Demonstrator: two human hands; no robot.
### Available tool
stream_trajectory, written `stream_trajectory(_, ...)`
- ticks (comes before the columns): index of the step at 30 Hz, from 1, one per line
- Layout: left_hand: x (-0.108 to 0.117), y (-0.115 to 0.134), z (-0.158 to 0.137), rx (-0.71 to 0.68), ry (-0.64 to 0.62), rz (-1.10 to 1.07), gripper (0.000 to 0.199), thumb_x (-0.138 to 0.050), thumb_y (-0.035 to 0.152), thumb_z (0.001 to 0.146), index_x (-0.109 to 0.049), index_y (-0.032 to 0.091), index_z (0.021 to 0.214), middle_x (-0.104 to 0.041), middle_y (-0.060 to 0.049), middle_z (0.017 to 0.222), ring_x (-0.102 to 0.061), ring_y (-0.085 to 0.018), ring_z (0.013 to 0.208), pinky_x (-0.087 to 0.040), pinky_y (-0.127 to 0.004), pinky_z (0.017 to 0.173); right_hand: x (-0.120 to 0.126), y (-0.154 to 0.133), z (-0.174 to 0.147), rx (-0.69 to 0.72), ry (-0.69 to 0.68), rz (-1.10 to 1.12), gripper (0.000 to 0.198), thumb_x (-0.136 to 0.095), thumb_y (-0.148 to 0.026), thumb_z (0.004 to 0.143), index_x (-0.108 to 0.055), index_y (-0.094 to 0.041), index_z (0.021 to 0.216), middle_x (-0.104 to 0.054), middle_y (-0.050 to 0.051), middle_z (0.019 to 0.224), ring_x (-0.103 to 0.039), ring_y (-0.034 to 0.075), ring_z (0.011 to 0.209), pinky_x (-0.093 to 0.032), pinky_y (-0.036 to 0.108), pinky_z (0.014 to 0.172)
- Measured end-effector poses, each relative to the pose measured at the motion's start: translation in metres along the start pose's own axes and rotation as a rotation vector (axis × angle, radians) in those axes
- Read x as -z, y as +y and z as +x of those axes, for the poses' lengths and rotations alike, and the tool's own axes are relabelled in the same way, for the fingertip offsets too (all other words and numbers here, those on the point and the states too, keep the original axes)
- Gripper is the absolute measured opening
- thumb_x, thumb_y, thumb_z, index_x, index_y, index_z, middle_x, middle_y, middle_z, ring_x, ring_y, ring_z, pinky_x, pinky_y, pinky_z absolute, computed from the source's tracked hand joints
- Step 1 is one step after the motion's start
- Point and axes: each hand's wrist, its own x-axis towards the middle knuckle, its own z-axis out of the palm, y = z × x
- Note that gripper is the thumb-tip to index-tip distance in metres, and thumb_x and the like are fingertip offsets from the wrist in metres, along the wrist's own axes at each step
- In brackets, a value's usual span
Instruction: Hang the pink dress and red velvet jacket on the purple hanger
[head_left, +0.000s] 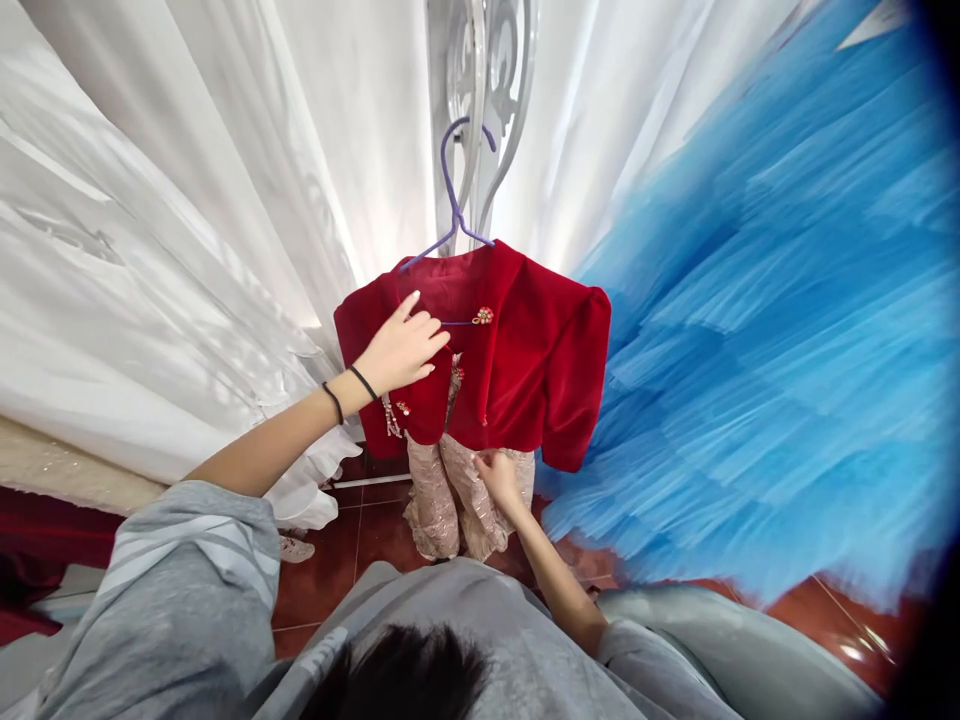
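Observation:
A red velvet jacket [532, 350] hangs on a purple hanger [456, 215], its front partly apart. My left hand [405, 345] is closed at the jacket's front edge, with one finger sticking out and the others pinching the cloth. Low on the jacket, my right hand [499, 478] is closed at the bottom hem; the fingertips are partly hidden. A beaded flower fastener [482, 316] sits near the collar, and smaller red ones lie along the front. Beneath the jacket hang shiny beige trousers [429, 495].
The hanger hooks onto a white scrolled metal stand [510, 90]. White draped cloth [247, 180] fills the left and back. A full blue tulle dress [765, 330] crowds the right side. Below is a red tiled floor [315, 595].

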Motion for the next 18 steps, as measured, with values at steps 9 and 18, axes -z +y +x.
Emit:
stream_trajectory(9,-0.009,0.013,0.033,0.000,-0.178,0.043,0.027,-0.046,0.008,0.093,-0.073,0.014,0.094,-0.074,-0.013,0.090,-0.070,-0.023,0.086,-0.045,-0.034,0.069,0.006,-0.110,0.036,0.512,0.411,-0.400,0.051,-0.045,-0.017,0.089,-0.054,-0.016,0.139,-0.047,0.021,0.147,-0.045,0.033,0.135,-0.037,0.056,0.111)
stream_trajectory(18,0.015,0.014,0.062,0.263,-0.212,-0.292,0.016,-0.061,0.023,0.085,-0.073,0.015,0.093,-0.074,-0.013,0.099,-0.070,-0.028,0.094,-0.050,-0.034,0.077,0.065,-0.137,0.028,0.545,0.485,0.033,0.043,-0.033,-0.036,0.100,-0.064,-0.014,0.080,-0.056,0.003,0.062,-0.049,0.015,0.056,-0.045,0.028,0.058)
